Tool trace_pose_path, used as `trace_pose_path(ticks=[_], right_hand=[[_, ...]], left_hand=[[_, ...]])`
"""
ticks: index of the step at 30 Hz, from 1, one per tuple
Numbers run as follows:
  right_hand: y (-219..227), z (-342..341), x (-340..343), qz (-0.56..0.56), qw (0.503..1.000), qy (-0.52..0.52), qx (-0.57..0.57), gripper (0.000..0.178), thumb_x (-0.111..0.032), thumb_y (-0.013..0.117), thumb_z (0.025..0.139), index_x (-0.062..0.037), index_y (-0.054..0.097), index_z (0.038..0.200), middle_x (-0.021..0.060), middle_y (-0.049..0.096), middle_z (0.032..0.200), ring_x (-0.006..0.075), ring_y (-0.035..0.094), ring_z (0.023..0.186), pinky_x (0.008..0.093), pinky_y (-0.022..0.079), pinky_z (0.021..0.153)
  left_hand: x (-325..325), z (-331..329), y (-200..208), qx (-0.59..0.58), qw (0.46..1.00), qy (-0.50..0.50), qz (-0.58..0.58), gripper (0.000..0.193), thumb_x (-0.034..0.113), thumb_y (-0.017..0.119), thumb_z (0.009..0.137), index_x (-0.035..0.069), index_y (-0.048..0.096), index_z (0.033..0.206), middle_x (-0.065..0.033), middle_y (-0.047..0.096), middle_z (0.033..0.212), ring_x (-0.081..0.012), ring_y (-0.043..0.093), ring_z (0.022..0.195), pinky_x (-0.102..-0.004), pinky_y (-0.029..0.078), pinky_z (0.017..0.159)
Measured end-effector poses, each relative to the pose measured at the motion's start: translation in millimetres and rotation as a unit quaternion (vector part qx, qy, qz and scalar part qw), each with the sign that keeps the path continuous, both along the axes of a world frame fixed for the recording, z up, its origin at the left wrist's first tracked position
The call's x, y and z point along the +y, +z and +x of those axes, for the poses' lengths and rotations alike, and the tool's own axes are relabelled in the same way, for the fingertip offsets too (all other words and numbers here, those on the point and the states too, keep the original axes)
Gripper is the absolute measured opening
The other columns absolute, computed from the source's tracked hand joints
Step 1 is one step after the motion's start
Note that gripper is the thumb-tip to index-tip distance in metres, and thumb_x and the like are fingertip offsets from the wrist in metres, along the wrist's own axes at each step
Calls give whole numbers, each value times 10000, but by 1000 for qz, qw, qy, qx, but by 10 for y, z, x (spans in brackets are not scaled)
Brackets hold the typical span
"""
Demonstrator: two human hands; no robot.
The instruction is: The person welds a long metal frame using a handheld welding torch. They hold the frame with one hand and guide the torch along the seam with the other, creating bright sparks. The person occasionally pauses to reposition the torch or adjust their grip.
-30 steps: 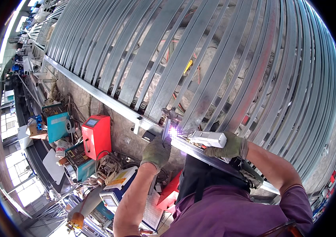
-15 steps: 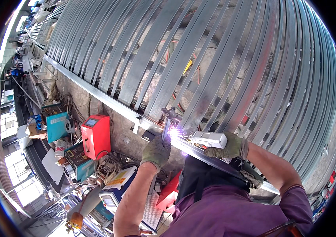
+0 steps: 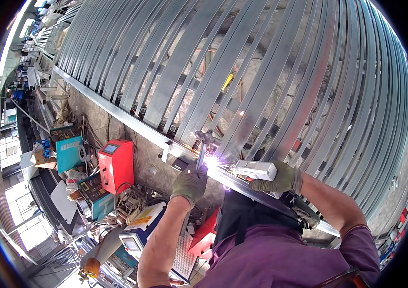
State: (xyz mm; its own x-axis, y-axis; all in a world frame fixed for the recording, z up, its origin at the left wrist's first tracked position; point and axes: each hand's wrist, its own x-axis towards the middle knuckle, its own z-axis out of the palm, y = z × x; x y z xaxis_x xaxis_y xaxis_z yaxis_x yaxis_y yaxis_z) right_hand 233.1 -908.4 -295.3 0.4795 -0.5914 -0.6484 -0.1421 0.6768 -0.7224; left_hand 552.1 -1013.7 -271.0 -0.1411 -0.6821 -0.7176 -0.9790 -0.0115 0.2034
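My gloved left hand (image 3: 189,184) is closed around the handle of a hammer (image 3: 206,139), its head resting at the ends of the grey metal bars (image 3: 195,114). In my gloved right hand (image 3: 280,179) is a boxy silver welding gun (image 3: 256,169), pointing left. A bright violet-white arc glows at its tip, right beside the hammer handle and my left fingers. Glare hides the exact spot where the tip meets the metal. The arc sits along the long edge rail (image 3: 113,112) that joins the bar ends.
A red machine with a small screen (image 3: 116,160) stands left of my arm, near teal machines (image 3: 69,149). Close to my left forearm are a white-and-blue box (image 3: 141,225) and a gas cylinder (image 3: 94,254). Cables and a yellow object (image 3: 228,81) lie beneath the bars.
The arc's glare has spread slightly, with more sparks flying. Both hands, the hammer and the welding gun stay almost in the same place.
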Motion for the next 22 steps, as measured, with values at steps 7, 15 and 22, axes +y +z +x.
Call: trace_pose_path(ticks=[7,15,22], right_hand=[[-52,-7,47,8,1000,-12,-15,765,-452,943,925,-90,667,1539,99,794,1329,186,746,1160,344,605,1032],[50,-49,31,17,999,11,26,744,-535,939,903,-114,723,1477,88,825,1174,178,771,998,339,639,889],[101,-68,29,5,999,21,29,715,-525,920,932,-118,717,1484,93,827,1180,196,775,1040,343,626,956]], left_hand=[[-13,-9,2,24,1000,9,0,655,561,451,1159,-19,658,1382,-357,761,1177,-557,723,1133,-627,572,994],[-23,-44,52,26,999,28,6,602,566,484,1153,30,709,1311,-319,776,1156,-549,724,1126,-632,569,975],[43,8,85,98,981,169,21,602,586,620,1110,25,712,1308,-307,779,1150,-480,761,1135,-612,571,978]])
